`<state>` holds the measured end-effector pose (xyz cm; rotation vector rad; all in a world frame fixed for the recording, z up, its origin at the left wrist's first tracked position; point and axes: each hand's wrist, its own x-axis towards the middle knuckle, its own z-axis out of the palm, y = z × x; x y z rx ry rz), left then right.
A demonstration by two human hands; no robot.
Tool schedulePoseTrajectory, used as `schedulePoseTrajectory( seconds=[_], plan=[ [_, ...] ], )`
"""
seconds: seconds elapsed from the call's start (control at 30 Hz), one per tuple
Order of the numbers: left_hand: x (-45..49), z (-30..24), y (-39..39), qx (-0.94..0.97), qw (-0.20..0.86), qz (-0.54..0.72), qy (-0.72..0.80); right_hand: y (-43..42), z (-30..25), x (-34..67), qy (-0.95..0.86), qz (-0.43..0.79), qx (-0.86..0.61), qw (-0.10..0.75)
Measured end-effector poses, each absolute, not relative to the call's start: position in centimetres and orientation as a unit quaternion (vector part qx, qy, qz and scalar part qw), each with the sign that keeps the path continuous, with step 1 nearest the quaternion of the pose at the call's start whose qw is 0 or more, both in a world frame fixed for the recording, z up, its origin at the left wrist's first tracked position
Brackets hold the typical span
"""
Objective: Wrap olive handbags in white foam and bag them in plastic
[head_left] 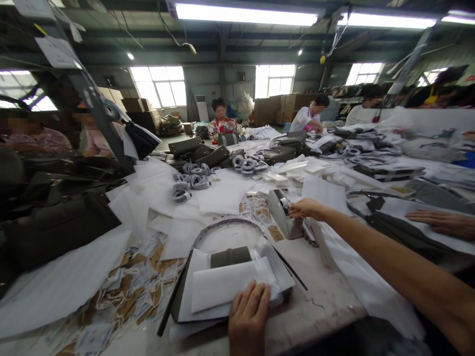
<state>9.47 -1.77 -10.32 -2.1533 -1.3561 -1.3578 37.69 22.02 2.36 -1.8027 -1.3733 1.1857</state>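
Note:
A dark olive handbag (230,256) lies on the table in front of me, with white foam sheets (226,287) over it. Its grey-wrapped handle (226,221) arches at the far side. Dark straps (172,296) stick out on both sides. My left hand (249,316) rests flat on the near edge of the foam sheet, fingers stretched out. Farther off to the right, my right hand (302,208) is closed at the grey tape dispenser (280,215), its fingertips pinching at the tape. The tape end itself is too small to see clearly.
Paper tags with strings (137,282) lie scattered at left. Grey-wrapped coils (193,175) and dark bags (200,151) are piled beyond. At right, a co-worker's hand (441,222) rests on another wrapped bag. A metal post (100,104) rises at left; several people sit around.

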Motion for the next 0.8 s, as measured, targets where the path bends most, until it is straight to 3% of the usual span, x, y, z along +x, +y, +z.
schedulePoseTrajectory(
  seconds=[0.2, 0.53, 0.8],
  plan=[
    [9.6, -10.5, -1.8, -0.730, 0.127, -0.477, -0.472, 23.1, 2.7, 36.5, -0.421, 0.534, -0.670, 0.299],
    [9.4, -9.7, -2.1, -0.745, 0.116, -0.452, -0.477, 15.2, 4.8, 37.7, -0.402, 0.512, -0.637, 0.413],
    [9.3, -10.1, -2.2, -0.754, 0.094, -0.443, -0.476, 9.6, -1.5, 37.8, -0.392, 0.458, -0.654, 0.456]
  ],
)
